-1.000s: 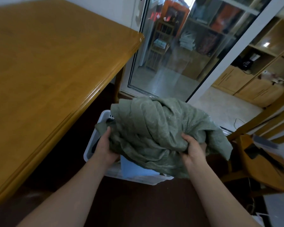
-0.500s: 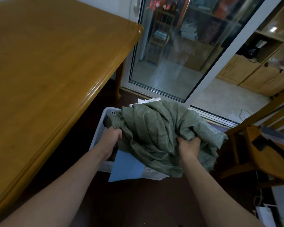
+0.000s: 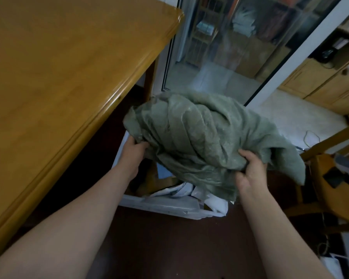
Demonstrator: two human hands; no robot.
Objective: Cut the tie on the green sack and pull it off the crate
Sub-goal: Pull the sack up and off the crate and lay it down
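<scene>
The green sack (image 3: pixel 206 137) hides most of the white crate (image 3: pixel 159 206), and the left hand (image 3: pixel 132 153) loses its fingertips in the folds.

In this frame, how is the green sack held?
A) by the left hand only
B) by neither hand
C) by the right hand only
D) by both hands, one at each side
D: the left hand and the right hand each grip bunched fabric of the green sack over the white crate.

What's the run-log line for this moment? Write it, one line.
left grip: clutches green sack | right grip: clutches sack | sack: bunched, held over white crate | tie: not visible
</scene>
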